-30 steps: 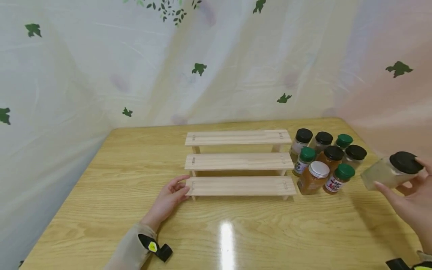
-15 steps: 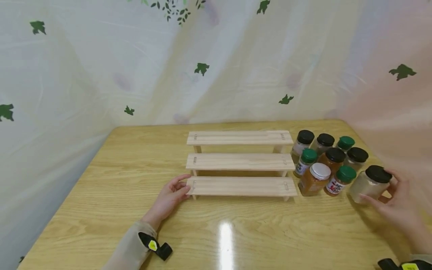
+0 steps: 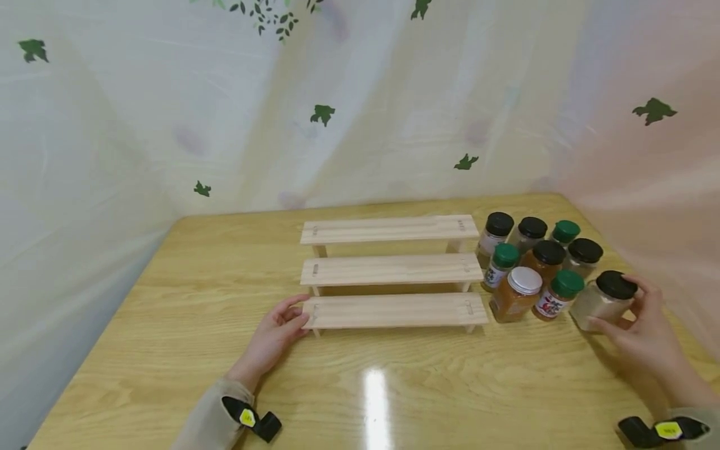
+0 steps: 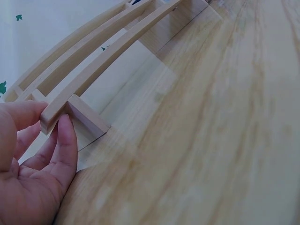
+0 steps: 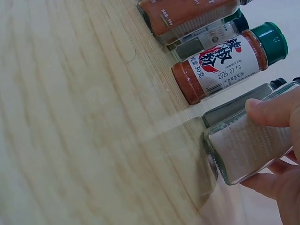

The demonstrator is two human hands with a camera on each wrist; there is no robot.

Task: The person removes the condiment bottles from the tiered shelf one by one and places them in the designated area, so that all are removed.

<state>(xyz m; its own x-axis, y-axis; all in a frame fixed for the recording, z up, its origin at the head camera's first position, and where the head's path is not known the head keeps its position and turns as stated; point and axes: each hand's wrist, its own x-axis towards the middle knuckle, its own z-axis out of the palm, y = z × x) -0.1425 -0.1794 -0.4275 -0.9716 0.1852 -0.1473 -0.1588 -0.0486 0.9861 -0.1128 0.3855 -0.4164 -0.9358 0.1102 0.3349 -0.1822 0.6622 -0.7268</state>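
Note:
A three-step wooden rack stands mid-table. My left hand rests against the left end of its lowest step, fingers fairly straight, thumb on top. My right hand grips a pale glass jar with a black lid, which stands on the table at the right end of the jar cluster; the right wrist view shows my fingers wrapped round the jar. Beside it stands a red-powder jar with a green lid, also seen in the wrist view.
Several more spice jars with black, green and white lids crowd the table right of the rack. A leaf-print curtain closes the back and sides. The table's right edge lies just beyond my right hand.
My right hand brought the black-lidded jar down from the air, tilted, and set it upright on the table beside the cluster. The left hand stayed at the rack's end.

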